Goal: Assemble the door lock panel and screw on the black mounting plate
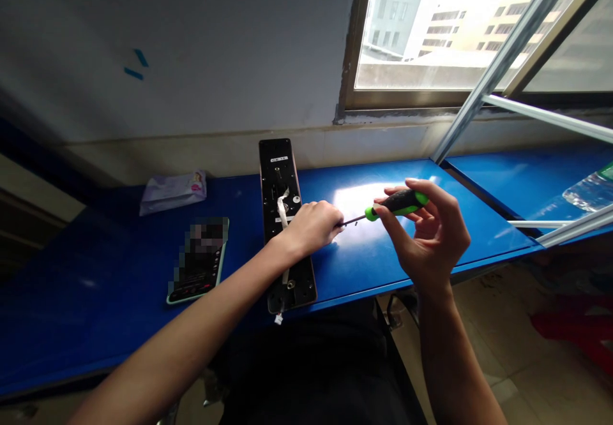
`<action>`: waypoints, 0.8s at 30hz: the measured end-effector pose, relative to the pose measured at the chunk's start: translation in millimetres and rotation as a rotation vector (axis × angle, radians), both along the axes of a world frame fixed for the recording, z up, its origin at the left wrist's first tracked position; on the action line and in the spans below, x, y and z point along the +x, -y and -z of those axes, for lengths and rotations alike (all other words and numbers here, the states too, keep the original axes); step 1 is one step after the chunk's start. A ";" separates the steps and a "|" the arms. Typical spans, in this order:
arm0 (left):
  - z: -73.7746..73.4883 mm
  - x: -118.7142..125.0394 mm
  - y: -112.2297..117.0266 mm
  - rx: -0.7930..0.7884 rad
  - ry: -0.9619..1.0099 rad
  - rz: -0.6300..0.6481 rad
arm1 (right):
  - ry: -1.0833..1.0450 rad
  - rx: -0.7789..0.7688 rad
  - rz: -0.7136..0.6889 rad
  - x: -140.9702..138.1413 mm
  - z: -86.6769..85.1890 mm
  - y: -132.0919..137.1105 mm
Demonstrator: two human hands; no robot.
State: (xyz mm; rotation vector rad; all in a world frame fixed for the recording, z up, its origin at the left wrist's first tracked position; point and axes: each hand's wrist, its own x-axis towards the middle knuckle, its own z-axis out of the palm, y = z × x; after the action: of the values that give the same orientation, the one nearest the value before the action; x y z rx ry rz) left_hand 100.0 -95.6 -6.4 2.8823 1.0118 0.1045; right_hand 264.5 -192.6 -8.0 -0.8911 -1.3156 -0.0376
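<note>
My right hand (431, 230) is wrapped round the green and black handle of a screwdriver (395, 203), held above the blue table (407, 246). The shaft runs left to my left hand (312, 226), whose fingers pinch together at the tip; what they hold there is too small to make out. Under my left hand lies a long black door lock panel (280, 186), back side up, with a white ribbon cable on it.
A phone (198, 260) lies face up left of the panel. A pack of wipes (173, 191) sits near the wall at the back left. Metal window frame bars (507, 48) slant across the right, with a clear plastic bag (590, 192) beside them.
</note>
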 end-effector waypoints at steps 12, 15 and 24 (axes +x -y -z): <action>-27.1 -47.7 49.5 0.134 0.035 0.020 | 0.052 0.012 -0.130 -19.6 -44.6 12.5; -26.6 -63.3 60.2 0.186 0.086 -0.003 | 0.096 0.000 -0.150 -30.7 -52.4 13.1; -1.7 -104.3 85.7 0.215 0.560 -0.095 | 0.172 0.094 -0.178 -65.4 -65.1 12.7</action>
State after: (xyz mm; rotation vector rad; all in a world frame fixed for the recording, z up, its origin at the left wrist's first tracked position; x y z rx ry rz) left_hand -4.3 -181.3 -4.7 2.7083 1.0610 1.0150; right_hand 199.2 -205.4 57.1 -0.7005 -1.5371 -0.0374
